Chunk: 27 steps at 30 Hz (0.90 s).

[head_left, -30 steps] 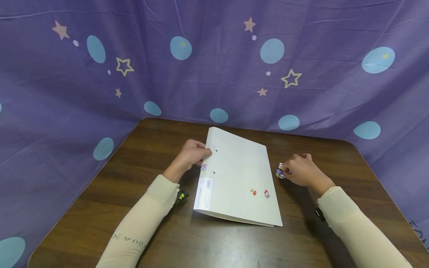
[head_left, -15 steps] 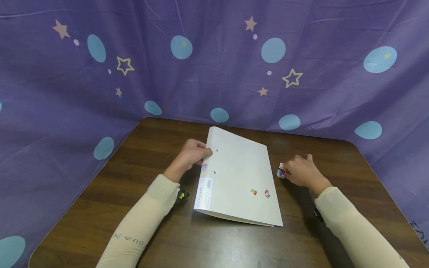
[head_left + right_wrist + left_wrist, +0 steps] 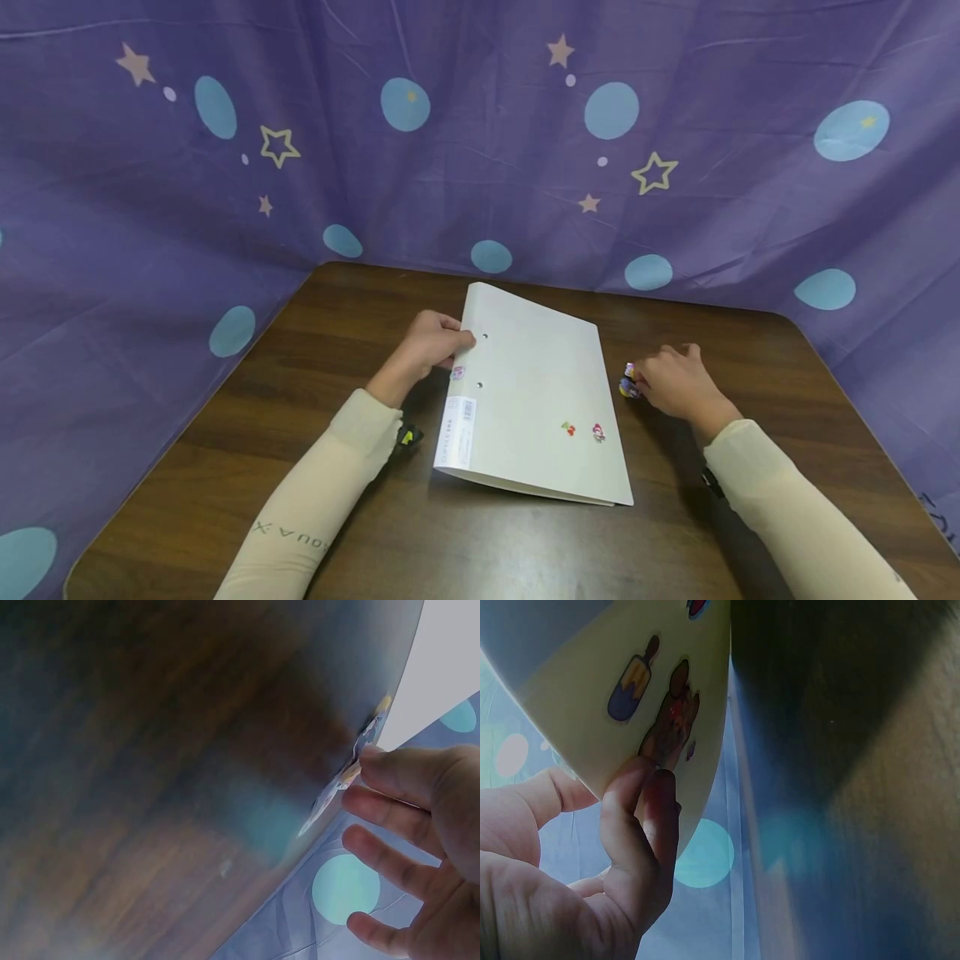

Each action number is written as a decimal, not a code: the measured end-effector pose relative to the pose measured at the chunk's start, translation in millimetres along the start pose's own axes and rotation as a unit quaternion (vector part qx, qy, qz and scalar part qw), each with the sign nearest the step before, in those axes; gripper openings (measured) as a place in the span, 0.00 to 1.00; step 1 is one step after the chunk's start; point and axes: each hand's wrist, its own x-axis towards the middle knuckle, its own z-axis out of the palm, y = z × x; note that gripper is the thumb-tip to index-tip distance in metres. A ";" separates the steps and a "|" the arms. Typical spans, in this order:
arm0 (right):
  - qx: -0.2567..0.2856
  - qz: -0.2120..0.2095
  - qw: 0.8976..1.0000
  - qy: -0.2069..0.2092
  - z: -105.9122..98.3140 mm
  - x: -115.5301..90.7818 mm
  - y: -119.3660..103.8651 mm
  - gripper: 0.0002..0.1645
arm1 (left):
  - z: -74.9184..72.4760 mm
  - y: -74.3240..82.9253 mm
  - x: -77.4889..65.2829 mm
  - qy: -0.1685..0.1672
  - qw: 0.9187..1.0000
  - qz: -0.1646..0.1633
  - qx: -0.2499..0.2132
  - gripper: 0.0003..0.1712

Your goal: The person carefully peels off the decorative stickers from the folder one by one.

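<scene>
A white file folder (image 3: 536, 358) stands slightly puffed open at its near end on the table. My left hand (image 3: 431, 339) grips its spine, thumb on the front cover. In the left wrist view, fingertips (image 3: 656, 784) press against the spine below an ice-pop sticker (image 3: 630, 690) and a brown figure sticker (image 3: 673, 720). The cover carries a cherry sticker (image 3: 568, 429) and a small pink-and-white figure sticker (image 3: 597, 432). Right of the folder, my right hand (image 3: 678, 382) pinches with thumb and index finger at a small pile of colourful stickers (image 3: 627, 385); its other fingers spread loosely in the right wrist view.
The brown wooden table (image 3: 495, 558) ends at the back against a purple curtain (image 3: 480, 150) with stars and blue ovals. A label (image 3: 456, 433) sits at the folder's lower left. Dark wrist gear (image 3: 407, 435) hangs beneath the left sleeve.
My right hand and forearm have shifted slightly, staying at the sticker pile. The left hand keeps its hold on the folder, which has not moved.
</scene>
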 end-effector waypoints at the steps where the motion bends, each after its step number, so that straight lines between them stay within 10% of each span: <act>1: 0.002 0.001 1.000 0.000 -0.4 -0.5 -0.7 0.20 | 0.2 0.1 0.0 0.001 1.000 0.000 0.001 0.17; 13: 0.012 -0.019 1.000 0.014 -11.9 -3.5 -24.4 0.01 | 0.5 -3.0 2.4 0.000 1.000 0.003 -0.001 0.16; 27: -0.004 -0.107 0.993 0.043 -19.5 -14.5 -70.7 0.14 | 0.9 -2.6 3.0 -0.003 1.000 0.001 0.001 0.17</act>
